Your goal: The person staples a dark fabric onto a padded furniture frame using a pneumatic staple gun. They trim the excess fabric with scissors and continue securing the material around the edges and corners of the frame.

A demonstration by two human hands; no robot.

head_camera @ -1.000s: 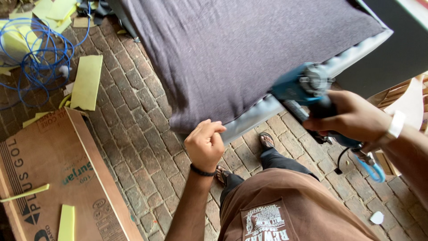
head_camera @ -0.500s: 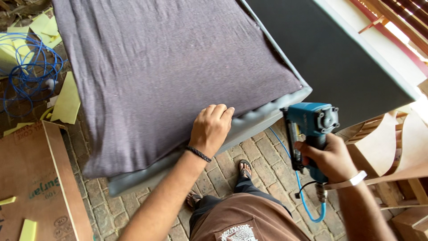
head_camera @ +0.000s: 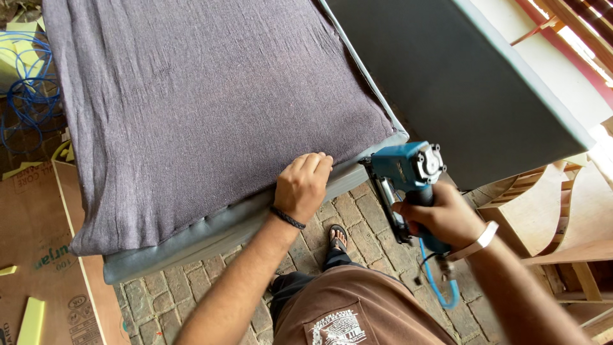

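Observation:
A large padded panel covered in purple-grey fabric [head_camera: 204,108] fills the upper left, with a grey-blue padded edge [head_camera: 211,233] along its near side. My left hand [head_camera: 302,185] presses down on the fabric at that near edge, fingers curled over it. My right hand [head_camera: 440,214] grips a blue pneumatic staple gun [head_camera: 405,172], its nose pointing toward the panel's near right corner, close to my left hand. A blue air hose [head_camera: 440,281] hangs from the gun's handle.
A dark grey upholstered board [head_camera: 460,83] leans at the right. Wooden frame parts [head_camera: 549,217] stand at the far right. Brown cardboard [head_camera: 38,255] with yellow foam scraps lies at the left, and a coiled blue hose [head_camera: 29,96] lies on the brick floor.
My left hand went from a raised fist to pressing on the fabric edge. The staple gun swung down and left to the panel's corner. The view shifted over the panel.

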